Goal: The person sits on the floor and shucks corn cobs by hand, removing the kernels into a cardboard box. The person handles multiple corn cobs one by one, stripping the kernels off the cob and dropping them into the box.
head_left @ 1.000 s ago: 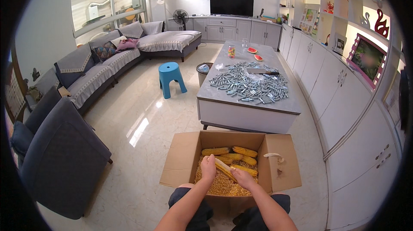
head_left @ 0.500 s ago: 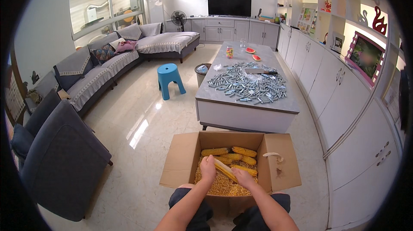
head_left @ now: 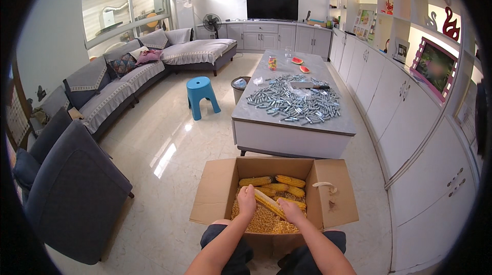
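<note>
Between my two hands is a corn cob (head_left: 268, 204), slanting down to the right, with a pale bare strip along its top and yellow kernels below. My left hand (head_left: 247, 200) is closed around its upper left end. Closed on the lower right end is my right hand (head_left: 291, 211), the fingers partly hidden. Both hands are over an open cardboard box (head_left: 274, 165). Loose yellow kernels (head_left: 256, 219) cover the bottom of the box. Several whole corn cobs (head_left: 290, 180) lie at its far side, still full of kernels.
A strip of pale husk (head_left: 326, 187) lies on the box's right flap. Beyond stands a grey table (head_left: 246, 112) with many small metallic cylinders (head_left: 297, 100), a cleaver (head_left: 309, 86) and watermelon slices (head_left: 297, 60). A blue stool (head_left: 202, 95) and a bin (head_left: 239, 88) stand left of it.
The held cob has turned slightly, showing more yellow kernels along its near side. Both hands stay in nearly the same place, gripping it.
</note>
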The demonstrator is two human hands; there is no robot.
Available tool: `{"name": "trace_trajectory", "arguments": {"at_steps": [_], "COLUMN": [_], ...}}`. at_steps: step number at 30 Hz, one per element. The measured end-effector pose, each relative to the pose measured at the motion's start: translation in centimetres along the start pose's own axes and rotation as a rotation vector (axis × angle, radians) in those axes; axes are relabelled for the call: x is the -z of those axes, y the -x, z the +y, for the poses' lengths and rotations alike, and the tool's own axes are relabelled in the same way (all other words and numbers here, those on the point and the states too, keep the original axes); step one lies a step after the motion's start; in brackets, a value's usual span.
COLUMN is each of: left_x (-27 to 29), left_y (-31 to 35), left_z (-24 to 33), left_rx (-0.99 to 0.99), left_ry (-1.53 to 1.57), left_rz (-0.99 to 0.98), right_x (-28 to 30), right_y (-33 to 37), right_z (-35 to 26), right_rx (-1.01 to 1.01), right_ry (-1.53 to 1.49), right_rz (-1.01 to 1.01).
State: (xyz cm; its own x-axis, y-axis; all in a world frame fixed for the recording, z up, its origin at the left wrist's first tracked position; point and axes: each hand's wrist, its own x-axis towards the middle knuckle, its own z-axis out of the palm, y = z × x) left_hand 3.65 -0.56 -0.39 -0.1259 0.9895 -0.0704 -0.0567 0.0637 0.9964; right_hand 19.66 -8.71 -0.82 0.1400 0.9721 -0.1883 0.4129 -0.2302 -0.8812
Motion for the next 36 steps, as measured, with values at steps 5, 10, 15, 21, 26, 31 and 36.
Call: {"name": "trace_trajectory", "arguments": {"at_steps": [5, 10, 15, 21, 26, 31, 36], "left_x": [0.8, 0.7, 0.7, 1.1, 1.8, 1.2, 1.4], "left_y": [0.1, -0.2, -1.5, -0.6, -1.1, -0.4, -0.4], "left_z": [2.4, 0.5, -2.5, 1.1, 0.6, 1.2, 2.0], "left_rx": [0.245, 0.095, -0.05, 0.225, 0.204, 0.132, 0.193], "left_ry": [0.116, 0.0, -0.062, 0.154, 0.117, 0.043, 0.142], "left_rz": [0.041, 0.017, 0.046, 0.049, 0.028, 0.017, 0.03], "right_x": [1.2, 0.9, 0.6, 1.7, 1.7, 1.2, 2.0], "right_y": [0.9, 1.9, 0.7, 1.5, 1.9, 1.2, 2.0], "right_z": [-1.5, -2.3, -0.7, -2.6, -2.5, -0.9, -2.8], "right_rx": [0.088, 0.076, 0.021, 0.027, 0.141, 0.083, 0.071], "right_ry": [0.14, 0.341, 0.319, 0.105, 0.194, 0.251, 0.128], "right_rz": [-0.069, -0.008, 0.02, -0.09, 0.003, 0.11, 0.043]}}
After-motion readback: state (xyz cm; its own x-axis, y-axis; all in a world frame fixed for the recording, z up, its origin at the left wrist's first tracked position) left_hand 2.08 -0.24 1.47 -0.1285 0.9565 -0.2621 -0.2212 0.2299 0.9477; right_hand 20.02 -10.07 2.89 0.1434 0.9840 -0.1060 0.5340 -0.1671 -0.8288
